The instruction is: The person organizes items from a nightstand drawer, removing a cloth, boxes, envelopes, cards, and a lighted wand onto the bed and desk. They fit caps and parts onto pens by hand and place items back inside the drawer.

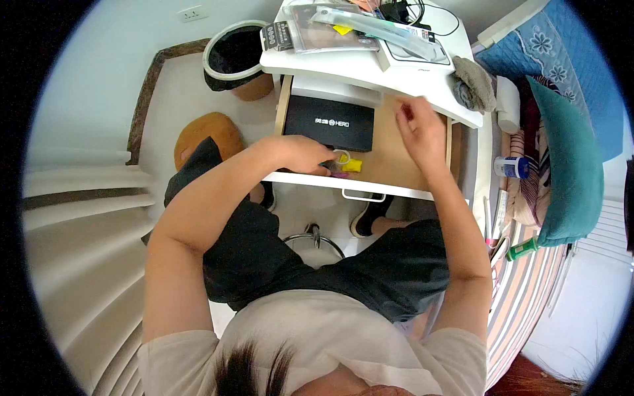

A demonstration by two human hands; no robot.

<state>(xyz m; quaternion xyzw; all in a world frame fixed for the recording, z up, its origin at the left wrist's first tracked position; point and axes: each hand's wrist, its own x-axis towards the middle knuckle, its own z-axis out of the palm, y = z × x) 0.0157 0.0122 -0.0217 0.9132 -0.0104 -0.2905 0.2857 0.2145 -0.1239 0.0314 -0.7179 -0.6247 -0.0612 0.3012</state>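
Note:
My left hand point(307, 155) reaches into the open drawer point(395, 148), at its front left. Its fingers are bent around something small and dark that I cannot make out. Right by the fingertips lie a yellow item point(352, 164), a white ring-shaped piece point(342, 156) and a bit of purple point(339, 175). Behind that hand, a flat black box marked HERO point(330, 123) fills the drawer's left part. My right hand point(422, 129) hovers over the drawer's right side, fingers loosely curled and thumb apart. Nothing shows in it; its fingertips are slightly blurred.
Above the drawer, the white desktop point(356, 74) carries a white box point(416, 58), plastic packaging point(330, 30) and cables. A lined bin point(238, 59) stands left of the desk. To the right, a striped bed holds a teal pillow point(568, 171) and a blue-lidded jar point(511, 167).

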